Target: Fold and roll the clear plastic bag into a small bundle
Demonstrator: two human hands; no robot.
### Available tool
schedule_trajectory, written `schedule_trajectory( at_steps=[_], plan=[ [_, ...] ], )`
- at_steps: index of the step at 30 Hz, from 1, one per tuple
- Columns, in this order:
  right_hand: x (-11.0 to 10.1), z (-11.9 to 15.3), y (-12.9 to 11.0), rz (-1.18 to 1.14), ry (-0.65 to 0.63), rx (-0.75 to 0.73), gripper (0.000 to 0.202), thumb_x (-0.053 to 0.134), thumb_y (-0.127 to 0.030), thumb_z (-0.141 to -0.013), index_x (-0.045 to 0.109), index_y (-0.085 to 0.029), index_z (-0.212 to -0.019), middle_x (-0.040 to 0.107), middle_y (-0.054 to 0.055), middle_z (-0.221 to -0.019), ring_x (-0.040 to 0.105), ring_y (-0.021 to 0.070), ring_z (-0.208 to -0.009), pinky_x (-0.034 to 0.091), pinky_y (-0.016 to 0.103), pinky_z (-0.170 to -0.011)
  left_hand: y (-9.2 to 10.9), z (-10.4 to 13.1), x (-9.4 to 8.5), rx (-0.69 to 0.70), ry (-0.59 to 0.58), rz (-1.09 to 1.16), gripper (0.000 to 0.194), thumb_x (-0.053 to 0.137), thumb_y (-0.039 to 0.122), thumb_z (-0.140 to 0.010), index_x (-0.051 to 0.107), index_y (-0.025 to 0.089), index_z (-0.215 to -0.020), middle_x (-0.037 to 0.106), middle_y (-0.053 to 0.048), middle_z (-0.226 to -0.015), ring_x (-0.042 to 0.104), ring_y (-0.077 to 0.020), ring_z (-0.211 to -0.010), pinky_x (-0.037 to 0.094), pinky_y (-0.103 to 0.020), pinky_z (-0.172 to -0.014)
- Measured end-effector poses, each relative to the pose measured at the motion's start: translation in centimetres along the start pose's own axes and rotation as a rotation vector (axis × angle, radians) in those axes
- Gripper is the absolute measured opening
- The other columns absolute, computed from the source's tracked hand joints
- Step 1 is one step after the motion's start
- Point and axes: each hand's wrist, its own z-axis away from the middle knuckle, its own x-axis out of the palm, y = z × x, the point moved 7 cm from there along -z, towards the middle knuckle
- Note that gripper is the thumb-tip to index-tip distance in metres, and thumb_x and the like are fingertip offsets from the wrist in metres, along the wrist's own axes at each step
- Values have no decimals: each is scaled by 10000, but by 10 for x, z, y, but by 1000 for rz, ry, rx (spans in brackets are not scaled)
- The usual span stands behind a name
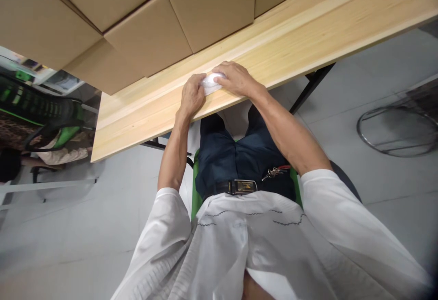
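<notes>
Pale wooden tabletop (297,51) slants across my remote feed, brown cardboard boxes (212,10) packed close along its far side, grey floor (359,81) around it, a dark-and-green chair (37,97) off left. And near the front edge, both hands on a small white item (211,84)! Whether it rests on the wood, I can't tell. Left hand (192,95): fingers curled closed on its left end. Right hand (236,79): thumb over it, fingers bent behind, pinched down to its thickness. Two-handed handling is the step, I'd judge; the next move calls for a steady left and a light right thumb.
</notes>
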Motion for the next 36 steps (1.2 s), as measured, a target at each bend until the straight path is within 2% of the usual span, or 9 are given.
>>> schedule_trajectory(
  at_steps=[2,6,12,16,21,25,29,32,36],
  plan=[
    [0,1,-1,27,-14,-9,412,742,-533,-1203,920,-296,-1490,886,120,-1567,751,455,-1545,553,651,-1415,-4,-1,-1,-7,23,-4,389,746,475,-1119,855,276,-1435,896,-140,-1581,773,-424,-1572,570,-664,-1483],
    [1,2,-2,51,-16,-44,442,684,-503,-1209,907,-270,-1511,884,146,-1544,745,475,-1515,570,682,-1379,-7,1,-5,-28,64,-15,362,720,352,-1037,880,282,-1354,930,-151,-1490,818,-423,-1500,618,-645,-1424],
    [3,6,-1,88,-21,-89,490,770,-478,-1146,885,-241,-1559,882,182,-1552,725,497,-1524,588,696,-1370,-8,6,-10,-81,96,-31,403,666,287,-1013,913,267,-1330,950,-158,-1488,846,-418,-1481,625,-660,-1411],
    [6,6,3,133,-39,-94,542,766,-400,-1112,866,-215,-1612,867,203,-1605,730,508,-1559,578,707,-1389,-14,6,-12,-127,181,12,387,674,331,-1100,926,259,-1384,938,-163,-1563,844,-423,-1544,614,-645,-1438],
    [1,4,10,147,-27,-103,527,716,-342,-1051,890,-198,-1527,891,224,-1561,779,498,-1518,597,691,-1382,-14,8,-14,-125,340,92,421,671,525,-1238,904,277,-1486,925,-160,-1590,846,-398,-1551,613,-611,-1450],
    [-14,5,16,-15,87,-57,464,681,-459,-1042,880,-259,-1411,915,181,-1504,830,452,-1390,655,662,-1307,-6,10,-19,-130,461,151,607,617,737,-1285,848,257,-1577,895,-197,-1615,838,-376,-1561,608,-595,-1445],
    [-29,6,26,-196,257,50,535,663,-626,-978,831,-274,-1343,914,140,-1286,833,415,-1173,702,651,-1175,0,13,-24,-154,516,220,721,572,851,-1281,799,282,-1660,915,-176,-1487,867,-350,-1463,625,-577,-1401],
    [-34,7,31,-248,336,92,504,667,-683,-960,792,-296,-1258,884,120,-1227,815,397,-1155,710,632,-1147,6,15,-24,-150,511,230,714,600,838,-1271,823,262,-1630,926,-167,-1407,883,-346,-1377,651,-556,-1350],
    [-35,8,39,-286,386,77,462,615,-718,-1041,738,-319,-1238,829,93,-1206,806,365,-1160,728,594,-1089,23,15,-16,-112,428,207,546,710,675,-1220,909,234,-1473,952,-166,-1384,893,-349,-1280,698,-533,-1265]
  ],
)
